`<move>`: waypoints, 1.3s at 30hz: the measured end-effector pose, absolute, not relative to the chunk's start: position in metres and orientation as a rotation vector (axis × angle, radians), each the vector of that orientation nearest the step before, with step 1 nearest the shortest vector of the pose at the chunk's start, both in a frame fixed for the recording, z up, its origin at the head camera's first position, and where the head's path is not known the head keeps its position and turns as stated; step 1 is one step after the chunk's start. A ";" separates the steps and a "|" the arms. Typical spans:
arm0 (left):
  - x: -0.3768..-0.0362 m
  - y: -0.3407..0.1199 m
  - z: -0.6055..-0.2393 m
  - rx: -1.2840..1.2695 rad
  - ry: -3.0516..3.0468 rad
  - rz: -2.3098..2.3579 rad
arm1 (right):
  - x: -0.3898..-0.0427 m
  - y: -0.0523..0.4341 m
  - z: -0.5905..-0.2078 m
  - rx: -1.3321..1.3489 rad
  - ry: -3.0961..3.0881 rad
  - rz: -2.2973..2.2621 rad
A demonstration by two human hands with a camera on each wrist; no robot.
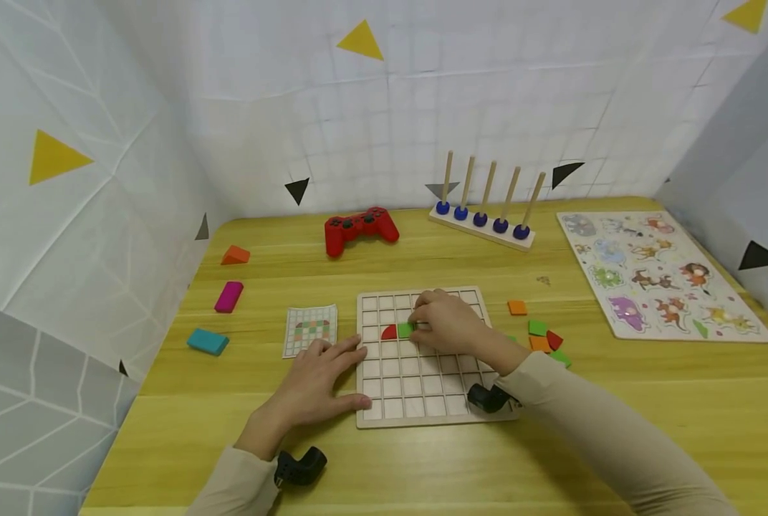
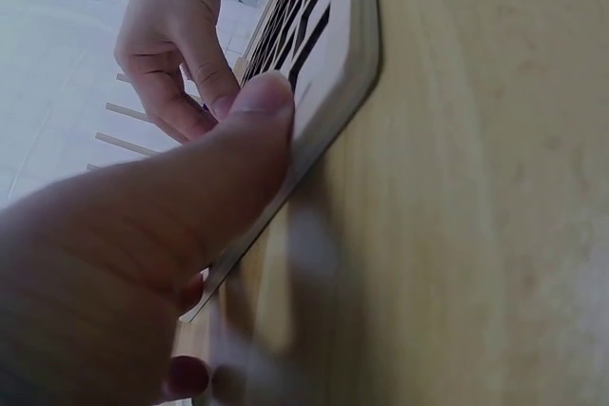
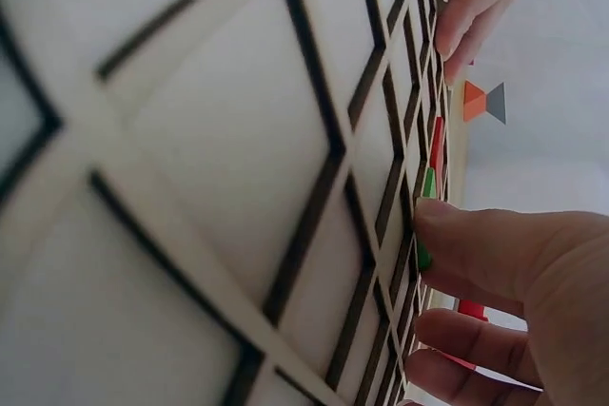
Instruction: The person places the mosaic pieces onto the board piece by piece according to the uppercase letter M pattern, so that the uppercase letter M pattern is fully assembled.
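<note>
Two hands work at the pale wooden grid board [image 1: 423, 401]: head view shows the right hand [image 1: 445, 322] pinching a small green square tile [image 1: 405, 330] in its upper-left cells, beside a red quarter-circle piece [image 1: 389, 332]; the left hand [image 1: 319, 380] lies flat-fingered on the board's left edge. Right wrist view: fingertips [image 3: 457, 235] grip the tile's edges, seemingly light, stiff and smooth

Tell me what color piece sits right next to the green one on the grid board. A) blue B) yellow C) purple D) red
D, in the head view a red piece lies in the cell just left of the green piece that the right hand is touching on the grid board.
</note>
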State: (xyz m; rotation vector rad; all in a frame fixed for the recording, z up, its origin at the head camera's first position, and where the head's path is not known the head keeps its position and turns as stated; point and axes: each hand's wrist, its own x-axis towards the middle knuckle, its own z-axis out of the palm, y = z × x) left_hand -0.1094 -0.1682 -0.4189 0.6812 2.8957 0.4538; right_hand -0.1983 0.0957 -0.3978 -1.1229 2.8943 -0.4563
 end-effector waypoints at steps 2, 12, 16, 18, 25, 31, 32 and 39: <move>-0.109 -0.168 -0.419 0.683 2.896 0.454 | -0.198 0.096 -0.399 -1.119 2.897 -0.464; -0.112 -0.168 -0.421 0.725 2.915 0.460 | -0.198 0.099 -0.398 -1.138 2.919 -0.492; -0.112 -0.167 -0.421 0.737 2.918 0.467 | -0.199 0.115 -0.391 -1.071 2.960 -0.552; -0.111 -0.167 -0.422 0.748 2.918 0.469 | -0.199 0.135 -0.387 -0.982 2.986 -0.606; -0.108 -0.170 -0.422 0.730 2.939 0.455 | -0.206 0.226 -0.388 -0.654 2.997 -0.598; -0.106 -0.175 -0.419 0.708 2.941 0.442 | -0.216 0.253 -0.399 -0.661 2.945 -0.602; -0.106 -0.175 -0.418 0.711 2.939 0.444 | -0.217 0.254 -0.400 -0.665 2.943 -0.595; -0.106 -0.171 -0.419 0.746 2.914 0.473 | -0.216 0.255 -0.402 -0.625 2.953 -0.553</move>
